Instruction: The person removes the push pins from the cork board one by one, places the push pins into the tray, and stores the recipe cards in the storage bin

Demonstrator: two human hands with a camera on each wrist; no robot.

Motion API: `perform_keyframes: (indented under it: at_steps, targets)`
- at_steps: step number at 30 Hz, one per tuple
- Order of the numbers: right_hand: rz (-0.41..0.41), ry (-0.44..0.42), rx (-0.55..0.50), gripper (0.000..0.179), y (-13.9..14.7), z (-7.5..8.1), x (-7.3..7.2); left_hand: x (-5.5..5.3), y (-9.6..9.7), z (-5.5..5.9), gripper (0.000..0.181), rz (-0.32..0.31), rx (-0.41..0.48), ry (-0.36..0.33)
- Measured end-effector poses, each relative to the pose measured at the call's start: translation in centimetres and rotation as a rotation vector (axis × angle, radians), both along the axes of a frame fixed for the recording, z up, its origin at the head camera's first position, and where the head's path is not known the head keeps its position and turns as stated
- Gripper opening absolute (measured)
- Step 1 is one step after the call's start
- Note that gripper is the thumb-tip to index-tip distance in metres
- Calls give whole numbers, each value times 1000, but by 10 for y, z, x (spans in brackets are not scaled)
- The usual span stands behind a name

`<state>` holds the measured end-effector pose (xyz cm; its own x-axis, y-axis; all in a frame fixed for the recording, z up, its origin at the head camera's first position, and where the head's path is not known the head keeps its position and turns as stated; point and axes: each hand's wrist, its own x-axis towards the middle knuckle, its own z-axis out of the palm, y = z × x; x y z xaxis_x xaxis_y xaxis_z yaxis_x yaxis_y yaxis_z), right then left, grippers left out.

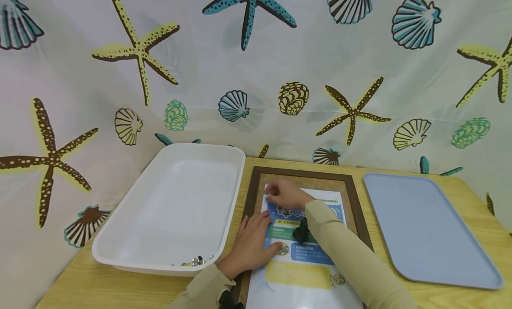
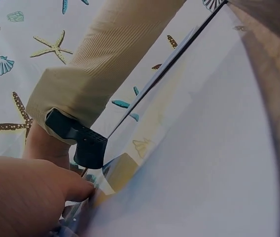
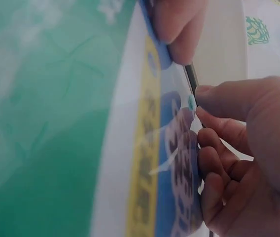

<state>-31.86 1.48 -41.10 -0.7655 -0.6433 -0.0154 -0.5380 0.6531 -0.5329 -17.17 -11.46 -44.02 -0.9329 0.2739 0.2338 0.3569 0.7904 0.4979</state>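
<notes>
A glossy printed poster (image 1: 298, 274) lies on a cork board (image 1: 312, 181) with a brown frame (image 1: 356, 198). My left hand (image 1: 253, 240) rests over the board's left side with its fingers spread, fingertips and thumb on the poster's left edge. My right hand (image 1: 289, 194) is at the poster's upper left corner, palm side low against the sheet. In the right wrist view its thumb (image 3: 228, 96) and index finger pinch a small tack-like piece (image 3: 192, 102), mostly hidden by the fingertips. The other fingers curl in against the poster.
A deep white tray (image 1: 172, 198) stands left of the board, with several small shiny tacks (image 1: 196, 261) in its near corner. At the right lies a shallow blue tray (image 1: 430, 229). Behind the wooden table (image 1: 108, 284) hangs a cloth (image 1: 260, 69) printed with starfish and shells.
</notes>
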Motion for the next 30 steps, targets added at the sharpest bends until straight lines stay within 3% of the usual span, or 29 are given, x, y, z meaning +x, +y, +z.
perform_keyframes:
  at_steps: [12, 24, 30]
  targets:
    - [-66, -25, -8, 12, -3, -7, 0, 0, 1, -3, 57, 5, -24, 15]
    - [-39, -22, -22, 11, -3, -5, -7, -2, 0, 2, 56, 7, -48, 53]
    - [-39, -14, 15, 11, -6, -5, -5, -2, -2, -3, 58, 2, -63, 58]
